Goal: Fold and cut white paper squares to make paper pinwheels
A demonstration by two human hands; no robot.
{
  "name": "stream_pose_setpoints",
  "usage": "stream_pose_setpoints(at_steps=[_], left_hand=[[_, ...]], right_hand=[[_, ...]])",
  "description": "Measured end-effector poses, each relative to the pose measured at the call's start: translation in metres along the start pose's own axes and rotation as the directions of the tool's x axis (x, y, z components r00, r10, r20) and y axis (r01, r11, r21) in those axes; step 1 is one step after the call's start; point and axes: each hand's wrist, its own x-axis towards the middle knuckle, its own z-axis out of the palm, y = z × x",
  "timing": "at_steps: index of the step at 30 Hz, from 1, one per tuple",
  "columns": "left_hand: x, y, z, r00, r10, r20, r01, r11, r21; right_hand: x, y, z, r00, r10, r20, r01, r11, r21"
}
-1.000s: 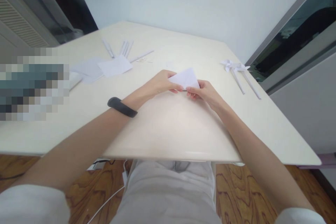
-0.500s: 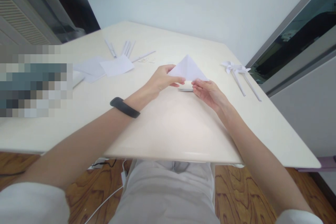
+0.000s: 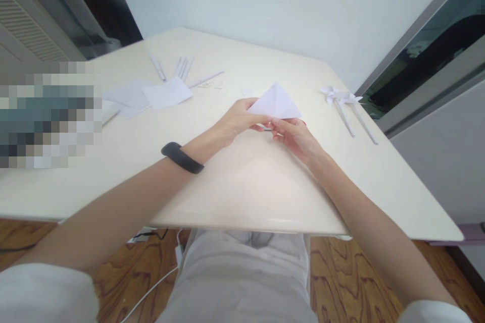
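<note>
A black band [image 3: 182,157] circles the wrist of the left hand [image 3: 237,121]; both sleeves [image 3: 45,295] are white and short; trousers [image 3: 238,277] pale, perhaps grey.

Both hands pinch a folded white paper triangle [image 3: 276,103] just above the worktop [image 3: 246,181]: left hand [image 3: 237,122] at its left edge, right hand [image 3: 293,133] at its lower edge. Paper pinwheels [image 3: 343,98] lie to the right.

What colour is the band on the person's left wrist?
The wristband is plain black; the head view shows it best.
</note>
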Motion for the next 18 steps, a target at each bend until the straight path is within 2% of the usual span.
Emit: stream_pose_setpoints(at_steps=[9, 18], left_hand=[[0.0, 0.0, -0.001, 1.0, 0.016, 0.019, -0.017, 1.0, 0.023], [0.001, 0.005, -0.003, 0.997, 0.077, 0.023, -0.077, 0.997, 0.007]], right_hand=[[0.0, -0.004, -0.002, 1.0, 0.022, 0.019, -0.022, 1.0, 0.017], [-0.001, -0.015, -0.005, 0.999, 0.042, -0.033, -0.04, 0.997, 0.059]])
